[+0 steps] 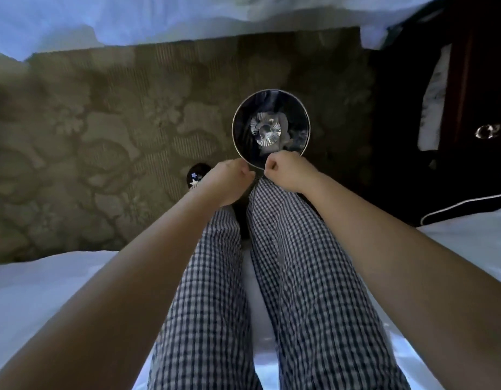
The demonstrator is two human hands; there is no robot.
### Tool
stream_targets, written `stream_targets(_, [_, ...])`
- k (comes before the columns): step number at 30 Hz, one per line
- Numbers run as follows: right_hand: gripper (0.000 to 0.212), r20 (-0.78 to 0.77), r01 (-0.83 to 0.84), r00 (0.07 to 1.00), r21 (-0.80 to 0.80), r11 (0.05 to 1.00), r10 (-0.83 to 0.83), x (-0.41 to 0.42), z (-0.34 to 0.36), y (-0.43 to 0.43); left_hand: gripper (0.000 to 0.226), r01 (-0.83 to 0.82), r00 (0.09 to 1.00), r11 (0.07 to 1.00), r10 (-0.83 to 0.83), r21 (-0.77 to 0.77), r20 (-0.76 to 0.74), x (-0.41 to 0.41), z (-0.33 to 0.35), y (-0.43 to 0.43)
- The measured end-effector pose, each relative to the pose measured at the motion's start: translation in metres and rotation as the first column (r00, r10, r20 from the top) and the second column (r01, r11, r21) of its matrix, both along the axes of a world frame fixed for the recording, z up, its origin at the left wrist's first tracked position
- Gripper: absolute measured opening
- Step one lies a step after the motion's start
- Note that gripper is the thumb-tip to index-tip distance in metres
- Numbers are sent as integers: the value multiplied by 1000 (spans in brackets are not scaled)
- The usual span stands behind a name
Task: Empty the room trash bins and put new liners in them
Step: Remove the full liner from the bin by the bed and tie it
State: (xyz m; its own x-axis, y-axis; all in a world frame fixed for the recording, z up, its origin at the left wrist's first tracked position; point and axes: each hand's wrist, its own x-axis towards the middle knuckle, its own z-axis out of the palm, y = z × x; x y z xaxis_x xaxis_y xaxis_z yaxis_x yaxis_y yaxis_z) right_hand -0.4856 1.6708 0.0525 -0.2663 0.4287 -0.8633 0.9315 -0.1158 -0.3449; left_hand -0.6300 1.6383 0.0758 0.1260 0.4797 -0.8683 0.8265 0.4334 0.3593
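Bin (297,108) on carpet (103,122); slipper (197,173) left, dark cabinet (476,80) right.

Where the left hand (229,181) and right hand (286,171) pinch, the bin (233,130) has a thin, bright metal rim. Beyond the grip, a glossy dark liner (243,114) and crinkled clear plastic (267,130); beneath, matt woven carpet (103,122); behind, checked cloth trousers (300,263).

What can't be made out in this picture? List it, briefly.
Head view, all of it:
- Whether the left hand and right hand pinch anything: the knuckles hide the fingertips.
- The near rim of the bin: behind both hands.
- The rubbish inside: blurred, kind unclear.
- The dark cabinet: cut off by the right edge.
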Motion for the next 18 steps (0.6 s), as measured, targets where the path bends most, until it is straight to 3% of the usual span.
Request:
stream_targets(9, [23,-11,84,996,96,992,-83,10,-86,-66,35,-43,999,993,46,114,-24,8,-91,-83])
stream_targets(15, [27,-105,257,965,210,943,-240,22,-106,-95,38,-127,991,962,135,243,-17,5,-118,-126])
stream_targets(18, [32,-143,341,936,165,925,-320,22,-110,-107,40,-180,982,936,190,303,-6,6,-117,-131])
